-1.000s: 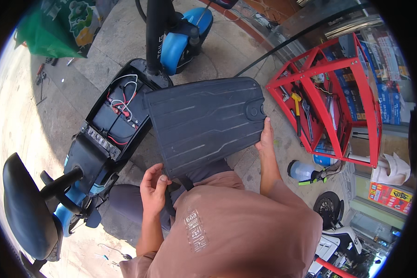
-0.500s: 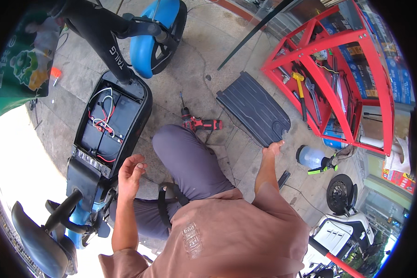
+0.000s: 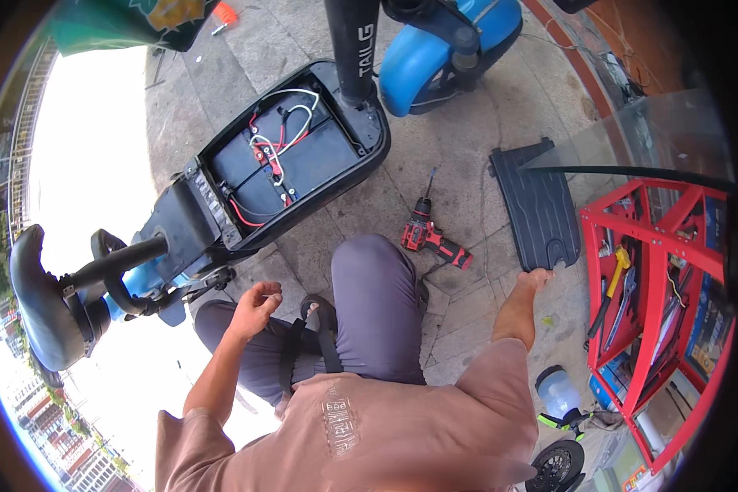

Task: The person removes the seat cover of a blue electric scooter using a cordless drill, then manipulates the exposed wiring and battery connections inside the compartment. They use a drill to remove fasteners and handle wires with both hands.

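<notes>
My right hand (image 3: 538, 279) grips the near end of a black ribbed plastic cover (image 3: 537, 209), close to its rounded notch. At the left, an electric scooter has an uncovered battery compartment (image 3: 303, 168), with red, white and black wires across the dark batteries inside. My left hand (image 3: 257, 310) is raised just short of the compartment, its fingers loosely bent and nothing visible in them. Between the scooter and the cover lies a red and black cordless drill (image 3: 430, 236) with a long bit.
A red tool rack (image 3: 652, 328) stands at the right, holding a yellow hammer (image 3: 611, 287) and wrenches. Nearer me is a clear bottle with a dark cap (image 3: 558, 395). The scooter's blue front fender (image 3: 414, 78) is at the far side. A glass pane (image 3: 640, 139) overhangs the cover's far end.
My view has swung to the right, shifting the scooter and drill across it. The cover is turned more upright in view, still in my right hand. My left hand remains raised.
</notes>
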`<state>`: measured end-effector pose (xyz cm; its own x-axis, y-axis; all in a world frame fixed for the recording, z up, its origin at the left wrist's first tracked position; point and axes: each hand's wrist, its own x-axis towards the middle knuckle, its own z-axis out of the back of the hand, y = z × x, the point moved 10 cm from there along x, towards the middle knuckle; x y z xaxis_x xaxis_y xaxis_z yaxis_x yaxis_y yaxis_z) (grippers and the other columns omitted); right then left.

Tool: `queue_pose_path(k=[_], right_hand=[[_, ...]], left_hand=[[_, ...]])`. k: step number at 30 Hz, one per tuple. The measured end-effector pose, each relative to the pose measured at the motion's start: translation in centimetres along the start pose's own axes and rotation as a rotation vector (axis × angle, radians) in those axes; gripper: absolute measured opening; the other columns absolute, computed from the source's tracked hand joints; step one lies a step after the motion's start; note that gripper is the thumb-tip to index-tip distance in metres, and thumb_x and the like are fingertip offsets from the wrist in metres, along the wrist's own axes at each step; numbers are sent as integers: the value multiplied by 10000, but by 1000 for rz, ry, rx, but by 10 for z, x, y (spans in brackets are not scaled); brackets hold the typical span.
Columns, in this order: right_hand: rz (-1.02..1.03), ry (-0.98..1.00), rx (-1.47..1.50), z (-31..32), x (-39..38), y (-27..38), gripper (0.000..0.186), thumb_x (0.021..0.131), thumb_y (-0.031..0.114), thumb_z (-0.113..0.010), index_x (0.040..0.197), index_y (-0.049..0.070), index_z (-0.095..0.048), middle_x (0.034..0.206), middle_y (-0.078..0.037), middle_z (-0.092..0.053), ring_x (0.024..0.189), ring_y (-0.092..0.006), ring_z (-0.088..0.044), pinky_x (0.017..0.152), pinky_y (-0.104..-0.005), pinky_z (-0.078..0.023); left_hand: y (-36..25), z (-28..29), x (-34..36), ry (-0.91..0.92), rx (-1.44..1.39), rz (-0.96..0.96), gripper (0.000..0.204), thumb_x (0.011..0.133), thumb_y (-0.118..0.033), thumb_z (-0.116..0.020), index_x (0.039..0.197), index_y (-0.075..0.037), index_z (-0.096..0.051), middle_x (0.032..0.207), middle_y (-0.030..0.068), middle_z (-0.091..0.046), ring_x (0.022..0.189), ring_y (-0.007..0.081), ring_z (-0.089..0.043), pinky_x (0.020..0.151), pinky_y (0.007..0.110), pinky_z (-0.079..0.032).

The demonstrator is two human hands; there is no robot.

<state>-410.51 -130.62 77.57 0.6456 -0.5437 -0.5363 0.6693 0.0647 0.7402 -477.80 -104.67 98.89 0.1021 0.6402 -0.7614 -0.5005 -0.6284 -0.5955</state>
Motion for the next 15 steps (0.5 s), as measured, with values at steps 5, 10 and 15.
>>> queue_pose_path(k=[5,10,15], right_hand=[[-228,272,-7,-29,28,-13,764,969,561,-390,1494,8,-335,1559,-135,-344,1365,-371,-409,1107,-592,-300],[420,564,-507,-55,-15,37,508,975,442,-527,1303,56,-556,1171,-80,-639,948,-194,-612,764,-334,-516],[582,1161,-481,-98,-203,24,271,996,254,-591,1164,45,-628,920,-21,-691,755,-70,-608,672,-213,-490]], left_hand=[[0,20,-7,-109,-2,-41,293,936,-136,-636,1187,12,-603,989,35,-647,884,104,-596,797,269,-490],[-78,75,-20,-478,194,-486,179,903,-65,-633,1067,4,-657,982,95,-665,876,162,-647,795,284,-512],[-139,134,-18,-1000,560,-826,255,858,-80,-650,1107,-27,-629,1169,139,-592,1175,342,-501,1041,422,-363]])
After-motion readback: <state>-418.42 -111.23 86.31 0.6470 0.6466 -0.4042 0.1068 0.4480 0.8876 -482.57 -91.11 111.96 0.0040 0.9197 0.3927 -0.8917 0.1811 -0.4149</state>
